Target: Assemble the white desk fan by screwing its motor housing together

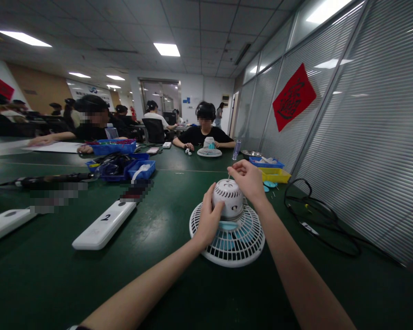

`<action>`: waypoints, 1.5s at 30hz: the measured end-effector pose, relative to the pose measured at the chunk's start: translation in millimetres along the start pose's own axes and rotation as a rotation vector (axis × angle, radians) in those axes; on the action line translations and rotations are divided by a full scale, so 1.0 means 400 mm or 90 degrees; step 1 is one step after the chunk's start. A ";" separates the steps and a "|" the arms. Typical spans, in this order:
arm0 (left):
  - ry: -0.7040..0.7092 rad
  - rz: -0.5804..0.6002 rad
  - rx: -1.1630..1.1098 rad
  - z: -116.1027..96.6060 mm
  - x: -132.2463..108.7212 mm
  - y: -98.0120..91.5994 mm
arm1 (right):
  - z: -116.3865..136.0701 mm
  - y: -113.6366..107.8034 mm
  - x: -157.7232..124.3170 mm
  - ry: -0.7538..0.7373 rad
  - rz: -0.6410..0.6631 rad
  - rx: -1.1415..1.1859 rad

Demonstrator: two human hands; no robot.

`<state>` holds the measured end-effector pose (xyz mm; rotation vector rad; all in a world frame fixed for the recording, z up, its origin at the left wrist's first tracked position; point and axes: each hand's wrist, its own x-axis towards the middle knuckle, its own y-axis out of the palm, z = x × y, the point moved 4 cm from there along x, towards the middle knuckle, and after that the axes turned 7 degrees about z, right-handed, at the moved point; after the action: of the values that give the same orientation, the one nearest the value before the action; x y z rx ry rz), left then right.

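Note:
A white fan (pixel 232 263) lies grille-down on the green table, with light-blue blades showing through its slats. Its rounded white motor housing (pixel 230 200) points upward and has vent slots around the top. My left hand (pixel 209 217) is wrapped against the left side of this housing, thumb across the front. Above the housing's top, my right hand (pixel 247 178) pinches a thin metal pin-like piece (pixel 229 174), held upright with its lower end at the top face. Whether that piece is a screw or a shaft is too small to tell.
Right of the fan are a yellow tray (pixel 277 175), a blue tray (pixel 271 164), small light-blue parts and a coiled black cable (pixel 321 206). A white power bank (pixel 105 224) and blue bins (pixel 117 169) stand left. A co-worker (pixel 203 133) sits opposite with another fan (pixel 209 152).

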<state>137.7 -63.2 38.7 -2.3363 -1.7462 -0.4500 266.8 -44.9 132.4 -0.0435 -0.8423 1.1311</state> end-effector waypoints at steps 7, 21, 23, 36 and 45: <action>0.004 -0.009 0.003 0.005 0.004 -0.001 | 0.001 0.010 0.001 0.015 0.035 0.073; 0.000 -0.006 0.004 -0.003 0.003 0.001 | 0.006 0.005 -0.003 -0.043 0.024 -0.016; -0.003 -0.001 0.002 -0.003 0.002 0.002 | 0.008 0.004 -0.003 -0.049 0.023 -0.035; 0.010 -0.013 0.002 0.005 0.006 0.001 | 0.010 0.002 -0.004 -0.054 0.015 -0.078; 0.010 -0.003 0.000 0.004 0.005 0.002 | 0.010 -0.001 -0.004 -0.024 0.016 -0.049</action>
<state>139.2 -61.2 37.8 -2.3234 -1.7451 -0.4673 264.5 -47.9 134.7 -0.0978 -0.9208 1.1259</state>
